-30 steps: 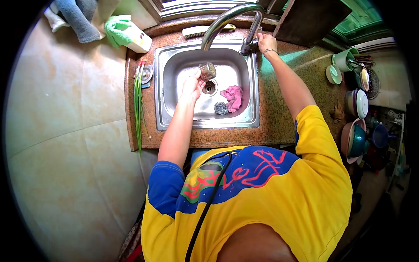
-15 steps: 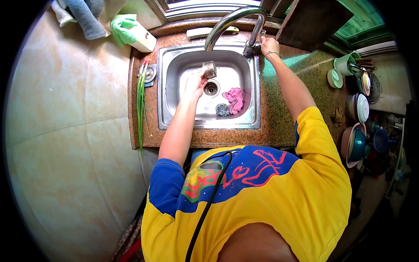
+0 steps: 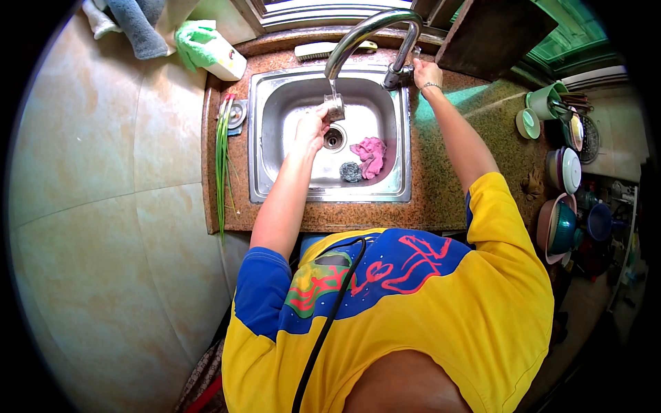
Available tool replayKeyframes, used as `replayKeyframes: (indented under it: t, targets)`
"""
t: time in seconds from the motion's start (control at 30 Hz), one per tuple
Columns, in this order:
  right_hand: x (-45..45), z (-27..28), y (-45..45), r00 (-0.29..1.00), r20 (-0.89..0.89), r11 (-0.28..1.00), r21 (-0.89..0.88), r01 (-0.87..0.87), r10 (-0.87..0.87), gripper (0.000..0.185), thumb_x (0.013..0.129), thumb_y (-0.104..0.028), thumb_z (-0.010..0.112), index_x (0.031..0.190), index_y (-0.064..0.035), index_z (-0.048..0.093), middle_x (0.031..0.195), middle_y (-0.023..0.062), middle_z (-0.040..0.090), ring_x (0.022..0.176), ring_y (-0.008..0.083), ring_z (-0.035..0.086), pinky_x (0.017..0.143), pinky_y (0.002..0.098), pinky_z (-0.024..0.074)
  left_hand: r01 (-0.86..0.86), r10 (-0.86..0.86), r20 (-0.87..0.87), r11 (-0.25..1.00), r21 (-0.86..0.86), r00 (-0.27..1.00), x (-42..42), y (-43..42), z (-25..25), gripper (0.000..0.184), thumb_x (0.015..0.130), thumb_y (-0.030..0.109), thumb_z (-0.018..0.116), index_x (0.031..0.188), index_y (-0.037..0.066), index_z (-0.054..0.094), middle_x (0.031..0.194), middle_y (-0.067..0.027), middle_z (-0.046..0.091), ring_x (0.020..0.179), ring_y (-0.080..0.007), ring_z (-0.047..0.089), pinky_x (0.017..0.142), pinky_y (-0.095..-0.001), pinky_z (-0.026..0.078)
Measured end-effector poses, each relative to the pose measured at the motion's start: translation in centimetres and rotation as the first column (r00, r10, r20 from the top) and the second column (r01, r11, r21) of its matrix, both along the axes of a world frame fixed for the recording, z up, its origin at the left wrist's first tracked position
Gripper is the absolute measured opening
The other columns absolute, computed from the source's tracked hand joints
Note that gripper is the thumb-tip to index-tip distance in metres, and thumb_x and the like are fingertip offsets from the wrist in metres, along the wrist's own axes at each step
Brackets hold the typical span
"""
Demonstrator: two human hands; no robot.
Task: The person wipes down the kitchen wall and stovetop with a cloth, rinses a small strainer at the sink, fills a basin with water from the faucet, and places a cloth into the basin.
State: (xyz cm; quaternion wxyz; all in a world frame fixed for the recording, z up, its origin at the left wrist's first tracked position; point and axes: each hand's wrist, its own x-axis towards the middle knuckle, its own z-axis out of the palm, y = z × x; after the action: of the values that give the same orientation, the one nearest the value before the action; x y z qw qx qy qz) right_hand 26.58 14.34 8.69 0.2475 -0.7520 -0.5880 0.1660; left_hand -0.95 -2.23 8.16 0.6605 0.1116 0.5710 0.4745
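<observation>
Over the sink [image 3: 258,162], my left hand [image 3: 312,129] is closed around a small greyish cylindrical cup [image 3: 335,107]. Its material is hard to tell. From the curved metal faucet [image 3: 348,43], a thin stream of water [image 3: 333,87] runs down into the cup. My right hand [image 3: 428,73] is closed at the faucet's lever [image 3: 409,69], at the back right of the sink. Below the cup is the drain [image 3: 334,139]. A pink cloth [image 3: 370,157] and a grey steel wool scrubber [image 3: 350,172] lie in the sink to its right.
Green onions [image 3: 222,165] lie along the counter's left edge beside a small metal strainer [image 3: 237,117]. A scrub brush [image 3: 317,50] sits behind the sink. Bowls [image 3: 571,170] and a green utensil holder [image 3: 547,100] stand on the right. A dark board [image 3: 492,38] leans at the back.
Water has begun running from the faucet into the cup. My left hand has shifted slightly up and right with the cup, and my right hand slightly with the lever.
</observation>
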Motion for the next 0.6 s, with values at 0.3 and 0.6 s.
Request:
replayKeyframes:
  t: [0.3,0.6]
  targets:
    - [-8.0,-4.0,-11.8,0.651,-0.547,0.848,0.392,-0.356,0.526,0.061,0.068,-0.027,0.079,0.118,-0.0050,0.051,0.113,0.0134,0.058,0.088,0.0191,0.061,0.073,0.0317,0.0514,0.176,-0.210,0.090,0.942,0.287,0.974,0.8,0.2,0.1,0.027,0.089,0.018,0.054,0.112,0.005,0.059,0.099,-0.0040,0.063,0.086,-0.0142,0.058,0.078,-0.0288,0.043]
    - [-11.3,1.0,-13.3,0.607,-0.488,0.776,0.323,-0.542,0.627,0.070,0.053,-0.031,0.085,0.112,-0.0073,0.055,0.105,0.0148,0.058,0.098,0.0300,0.055,0.088,0.0368,0.0433,0.082,-0.082,0.003,0.996,0.041,0.997,1.1,0.3,2.4,0.024,0.087,0.036,0.058,0.100,0.016,0.061,0.091,0.0050,0.061,0.084,-0.0078,0.051,0.072,-0.0243,0.032]
